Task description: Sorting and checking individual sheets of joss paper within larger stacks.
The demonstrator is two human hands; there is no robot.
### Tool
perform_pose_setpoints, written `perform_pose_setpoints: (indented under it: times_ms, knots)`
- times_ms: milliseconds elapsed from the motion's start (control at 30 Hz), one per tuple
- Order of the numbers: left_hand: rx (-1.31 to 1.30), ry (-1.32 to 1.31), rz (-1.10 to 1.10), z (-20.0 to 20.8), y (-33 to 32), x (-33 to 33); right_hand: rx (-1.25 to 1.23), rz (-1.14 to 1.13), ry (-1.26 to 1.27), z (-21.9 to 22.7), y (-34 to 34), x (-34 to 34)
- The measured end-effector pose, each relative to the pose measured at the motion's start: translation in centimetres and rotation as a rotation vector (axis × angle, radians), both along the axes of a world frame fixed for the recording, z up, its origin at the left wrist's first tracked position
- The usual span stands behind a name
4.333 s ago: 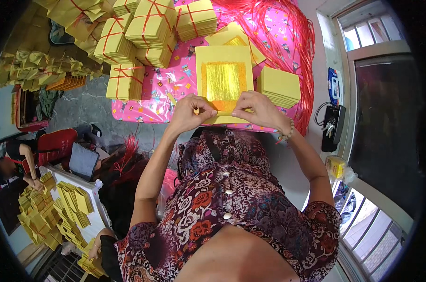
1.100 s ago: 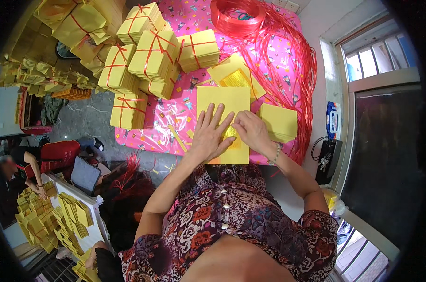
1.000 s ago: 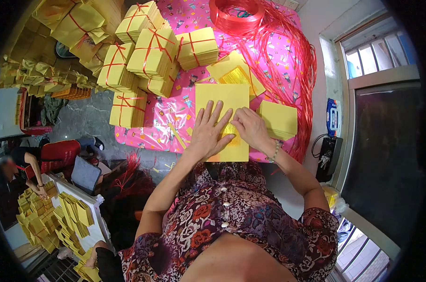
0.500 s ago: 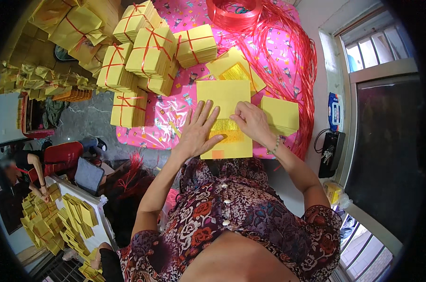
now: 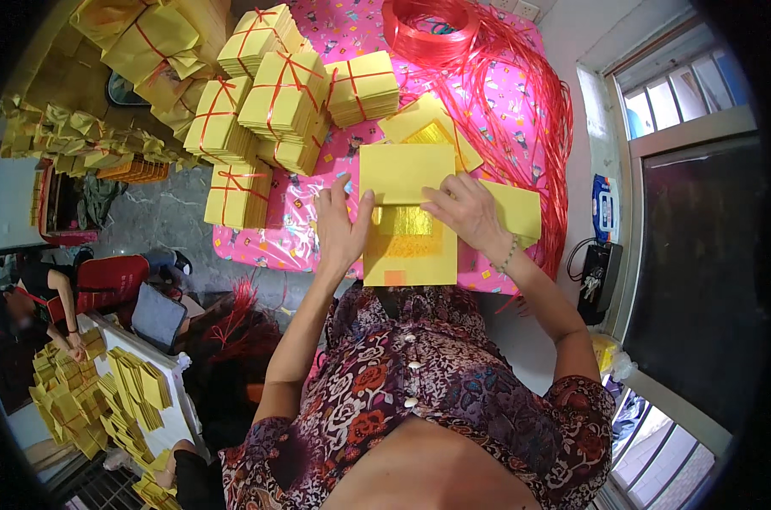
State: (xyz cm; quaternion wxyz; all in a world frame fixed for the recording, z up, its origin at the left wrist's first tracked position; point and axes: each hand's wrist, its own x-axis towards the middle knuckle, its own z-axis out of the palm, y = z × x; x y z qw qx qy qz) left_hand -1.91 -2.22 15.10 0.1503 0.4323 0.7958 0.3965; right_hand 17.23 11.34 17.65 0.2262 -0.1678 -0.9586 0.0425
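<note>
In front of me lies a yellow joss paper sheet (image 5: 409, 272) with a shiny gold foil patch and an orange mark. Its upper part forms a plain flap (image 5: 407, 172) whose lower edge crosses above the foil. My right hand (image 5: 470, 217) has its fingers curled on that edge at the right, thumb and fingertips close together. Beside the sheet's left edge is my left hand (image 5: 341, 228), fingers spread, thumb at the paper's border. A stack of plain yellow paper (image 5: 515, 211) sits just beyond my right hand. Behind the sheet, more foil-patched paper (image 5: 428, 127) lies askew.
Tied bundles of yellow paper (image 5: 279, 93) crowd the table's left side. A red ribbon coil (image 5: 430, 32) and loose red strands (image 5: 555, 144) run along its right on the pink tablecloth (image 5: 296, 242). At lower left, people handle yellow paper at a white table (image 5: 160, 435).
My left hand has come off the sheet's middle to its left edge, uncovering the flap. My right hand has shifted slightly right, its fingers now along the flap's edge.
</note>
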Motion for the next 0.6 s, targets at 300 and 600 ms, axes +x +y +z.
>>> perform_pose_setpoints:
  times_ms: [300,600]
  knots:
    - [0.333,-0.852,0.077,-1.3,1.4,0.3,-0.055,0.028,0.061,1.3,-0.9,-0.9]
    - [0.497,-1.350,0.335,-9.0,-8.2,-7.4,-0.296,-0.048,0.110,1.8,-4.0,1.0]
